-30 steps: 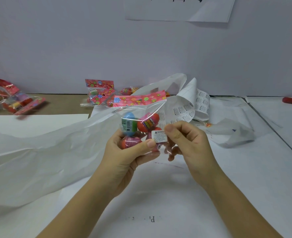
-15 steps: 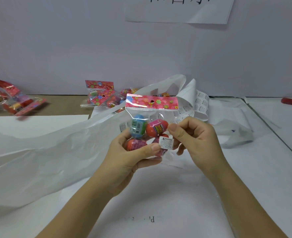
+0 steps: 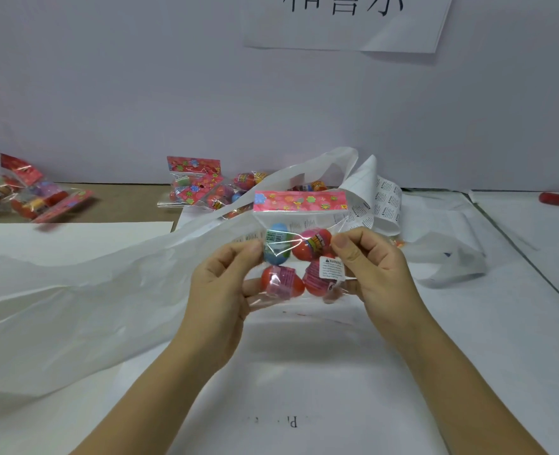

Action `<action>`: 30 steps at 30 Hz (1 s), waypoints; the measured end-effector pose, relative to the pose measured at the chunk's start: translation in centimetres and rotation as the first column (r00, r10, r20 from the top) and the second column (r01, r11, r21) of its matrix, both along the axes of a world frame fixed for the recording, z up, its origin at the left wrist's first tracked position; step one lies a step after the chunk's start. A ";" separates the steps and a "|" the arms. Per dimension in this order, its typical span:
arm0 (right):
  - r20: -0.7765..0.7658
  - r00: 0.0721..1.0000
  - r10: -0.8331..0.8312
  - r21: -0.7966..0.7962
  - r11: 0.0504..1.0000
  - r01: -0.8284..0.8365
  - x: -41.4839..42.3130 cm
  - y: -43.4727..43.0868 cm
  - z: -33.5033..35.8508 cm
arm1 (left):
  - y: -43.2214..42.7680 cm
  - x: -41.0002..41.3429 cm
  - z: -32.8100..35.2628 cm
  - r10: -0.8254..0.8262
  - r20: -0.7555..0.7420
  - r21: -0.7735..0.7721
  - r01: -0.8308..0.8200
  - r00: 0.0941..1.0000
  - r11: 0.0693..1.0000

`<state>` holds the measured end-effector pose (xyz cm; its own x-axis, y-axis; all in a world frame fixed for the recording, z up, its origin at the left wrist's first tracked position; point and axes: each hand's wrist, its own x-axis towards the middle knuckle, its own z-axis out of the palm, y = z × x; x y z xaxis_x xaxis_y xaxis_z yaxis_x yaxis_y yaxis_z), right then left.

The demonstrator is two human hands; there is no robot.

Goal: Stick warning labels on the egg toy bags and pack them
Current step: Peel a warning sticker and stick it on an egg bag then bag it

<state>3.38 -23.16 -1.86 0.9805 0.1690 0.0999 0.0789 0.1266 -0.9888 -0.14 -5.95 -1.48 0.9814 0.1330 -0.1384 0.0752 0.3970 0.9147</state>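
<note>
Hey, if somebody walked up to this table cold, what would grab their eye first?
First, the clear egg toy bag with its pink flowered header, held at the centre between the left hand and the right hand, a white warning label stuck near its lower right corner. Then the big crumpled white plastic bag sprawling across the left, and more toy bags heaped by the back wall.

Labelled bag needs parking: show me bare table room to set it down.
Bare: the white paper between your forearms, and the sheet between the big white bag and the left pile. Crowded: back centre, toy bags and label sheets.
</note>
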 end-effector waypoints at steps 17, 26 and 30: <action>0.033 0.997 -0.071 -0.029 0.997 0.072 0.5 -0.9 0.3 | 0.9 0.3 -0.2 -0.020 0.001 0.319 0.018 1.000 0.948; -0.008 0.999 -0.052 0.003 0.999 0.052 0.6 -0.8 0.1 | 1.0 0.6 -0.6 -0.054 -0.053 0.267 0.067 0.997 0.961; -0.038 0.999 -0.013 0.056 0.998 0.015 0.3 0.0 -0.5 | 0.5 0.6 -0.7 -0.160 -0.125 0.051 0.168 0.979 0.985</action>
